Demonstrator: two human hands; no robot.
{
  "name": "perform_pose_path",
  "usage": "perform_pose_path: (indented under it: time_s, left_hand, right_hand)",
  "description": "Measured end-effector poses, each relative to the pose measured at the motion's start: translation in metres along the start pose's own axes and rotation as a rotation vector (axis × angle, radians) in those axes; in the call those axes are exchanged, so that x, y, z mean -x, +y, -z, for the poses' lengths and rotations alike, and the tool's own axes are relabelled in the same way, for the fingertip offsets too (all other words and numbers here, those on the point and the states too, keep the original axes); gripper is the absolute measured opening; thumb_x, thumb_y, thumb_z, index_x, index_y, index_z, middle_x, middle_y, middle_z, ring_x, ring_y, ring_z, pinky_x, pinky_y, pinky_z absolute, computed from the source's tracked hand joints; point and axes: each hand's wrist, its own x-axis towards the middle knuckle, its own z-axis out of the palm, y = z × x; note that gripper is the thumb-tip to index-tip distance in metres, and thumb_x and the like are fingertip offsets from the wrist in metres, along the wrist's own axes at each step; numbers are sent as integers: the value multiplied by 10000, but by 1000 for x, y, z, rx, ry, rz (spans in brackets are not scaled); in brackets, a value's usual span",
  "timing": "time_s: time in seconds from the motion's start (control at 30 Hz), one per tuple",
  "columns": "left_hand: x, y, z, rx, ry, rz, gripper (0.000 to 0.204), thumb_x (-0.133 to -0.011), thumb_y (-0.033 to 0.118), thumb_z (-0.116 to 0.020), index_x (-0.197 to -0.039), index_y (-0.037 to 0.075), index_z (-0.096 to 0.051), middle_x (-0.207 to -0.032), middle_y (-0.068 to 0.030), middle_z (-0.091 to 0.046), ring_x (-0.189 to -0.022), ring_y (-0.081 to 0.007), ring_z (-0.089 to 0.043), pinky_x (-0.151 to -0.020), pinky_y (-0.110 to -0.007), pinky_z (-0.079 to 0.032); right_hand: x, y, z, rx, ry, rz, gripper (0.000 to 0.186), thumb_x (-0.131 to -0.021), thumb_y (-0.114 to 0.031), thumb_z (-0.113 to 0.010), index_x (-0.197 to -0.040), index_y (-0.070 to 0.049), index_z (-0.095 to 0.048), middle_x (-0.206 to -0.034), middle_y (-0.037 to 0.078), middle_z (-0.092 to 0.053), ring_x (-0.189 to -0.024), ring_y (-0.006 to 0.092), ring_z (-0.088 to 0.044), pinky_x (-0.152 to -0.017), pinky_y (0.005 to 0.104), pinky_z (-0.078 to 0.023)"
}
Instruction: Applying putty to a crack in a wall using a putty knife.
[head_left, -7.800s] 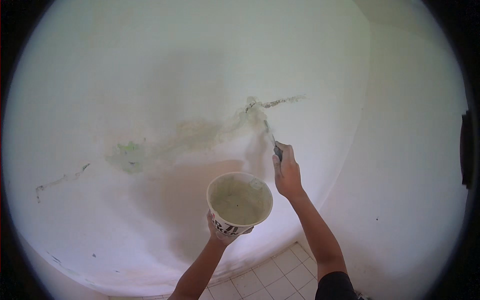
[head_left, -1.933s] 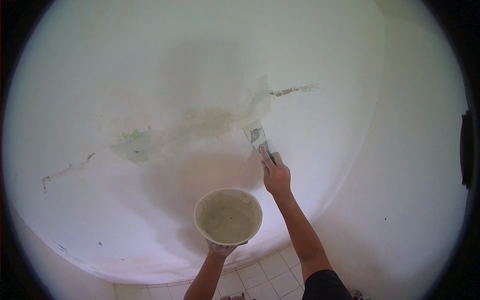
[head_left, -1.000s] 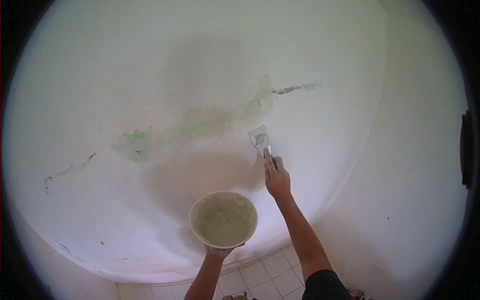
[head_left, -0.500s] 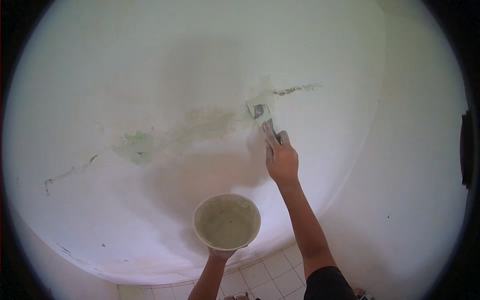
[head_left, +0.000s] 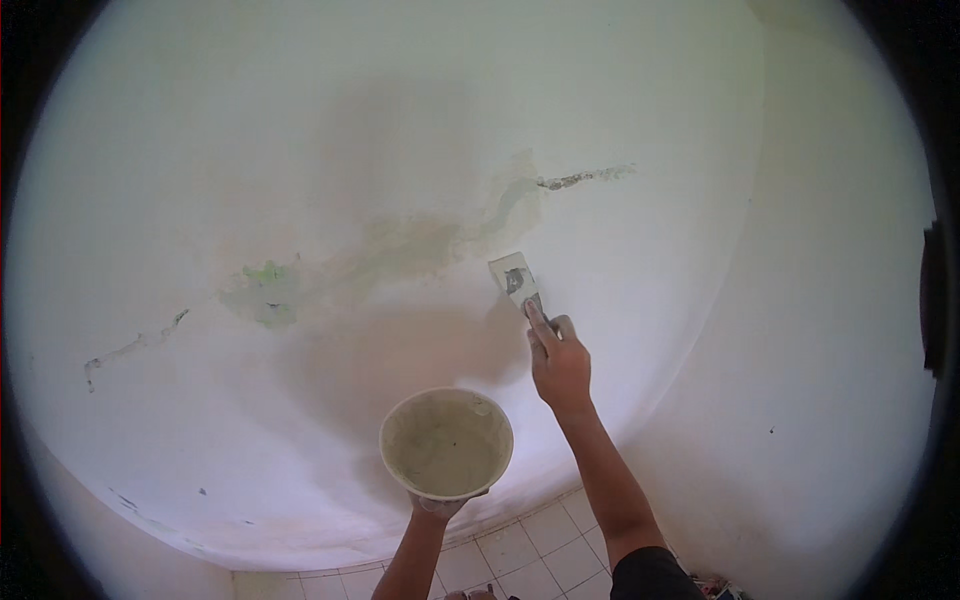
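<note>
My right hand (head_left: pixel 560 365) grips the handle of a putty knife (head_left: pixel 515 280), its index finger laid along the blade. Grey-white filler smears the blade, which stands just below the patched part of the wall; whether it touches the wall I cannot tell. From beneath, my left hand (head_left: pixel 437 505) holds up a bowl (head_left: pixel 447 445) of pale grey-beige filler, its fingers mostly hidden under it. Damp-looking filler (head_left: pixel 410 250) covers the middle of a slanting crack. Bare crack (head_left: pixel 585 177) shows at the upper right and another stretch of crack (head_left: pixel 135 345) at the lower left.
A greenish patch (head_left: pixel 270 290) marks the white wall (head_left: pixel 640 90) left of the filler. The side wall (head_left: pixel 800 330) meets it at a corner on the right. Below lies a white tiled floor (head_left: pixel 545 550). A dark object (head_left: pixel 932 300) shows at the right rim.
The putty knife in my right hand has moved down, away from the crack. Smoothed filler now shows where the blade was. The bowl stays nearly in place.
</note>
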Motion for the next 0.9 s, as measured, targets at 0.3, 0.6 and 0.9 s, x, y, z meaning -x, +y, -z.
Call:
perform_pose_path:
  time_s: [0.3,0.6,0.9]
  left_hand:
    - [3,2,25,-838,-98,-216,976,-859,641,-665,-1582,175,-201,-1573,-156,-325,-1404,-438,-406,-1035,-642,-489]
    - [4,-1,6,-379,124,-47,925,-818,731,-627,-1530,218,-331,-1499,-70,-459,-1300,-312,-517,-1002,-567,-498]
    - [9,-1,38,39,242,2,834,-865,746,-506,-1491,209,-384,-1403,-167,-467,-1180,-460,-480,-667,-604,-466]
  right_hand:
    - [-44,-5,18,-56,140,-40,433,-962,-108,-640,-1384,-205,-634,-896,140,-588,-666,291,-598,-595,390,-503]
    - [-25,-6,3,10,42,-103,434,-962,-117,-647,-1385,-212,-632,-859,119,-547,-663,305,-591,-612,417,-510]
    - [-39,-18,36,-147,31,-93,464,-918,-100,-664,-1371,-195,-634,-922,139,-586,-688,323,-624,-637,426,-530]
